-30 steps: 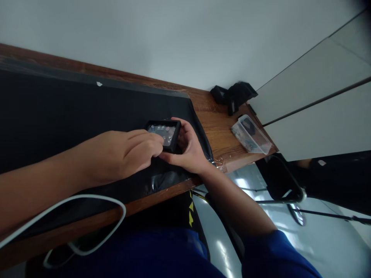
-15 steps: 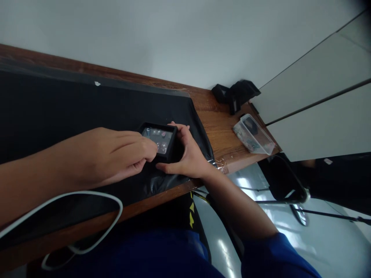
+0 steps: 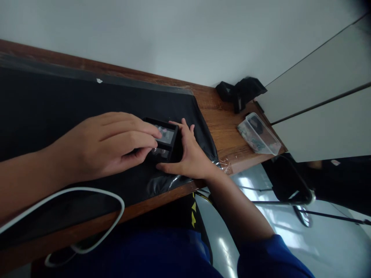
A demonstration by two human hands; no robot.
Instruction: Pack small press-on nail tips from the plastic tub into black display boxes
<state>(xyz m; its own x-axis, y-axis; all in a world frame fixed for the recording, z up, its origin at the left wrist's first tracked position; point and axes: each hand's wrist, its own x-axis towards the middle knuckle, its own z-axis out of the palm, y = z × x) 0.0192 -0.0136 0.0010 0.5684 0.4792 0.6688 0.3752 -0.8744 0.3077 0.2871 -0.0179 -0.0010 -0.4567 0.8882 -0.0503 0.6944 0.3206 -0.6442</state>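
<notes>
Head view gives me one shallow, rectangular black box [image 3: 173, 143] lying on the smooth black mat [image 3: 58, 104], near the mat's right end; I judge the work to be partway, since small shiny pieces [image 3: 164, 131] already sit within the box's rim and the left hand [image 3: 113, 143] is at them; what is left undone I cannot tell, as that hand covers part of the box; its fingers are bent, tips down at the pieces (whether they pinch one is hidden from me); the right hand [image 3: 189, 154] is spread in a loose curve around the box's right end, not closed on it; counting, I get two hands, one box on the mat, several pieces too small to number, one clear rectangular plastic tub [image 3: 271, 139], at least two black containers [image 3: 251, 90], one white cable [image 3: 87, 188] and one white scrap [image 3: 99, 80].
</notes>
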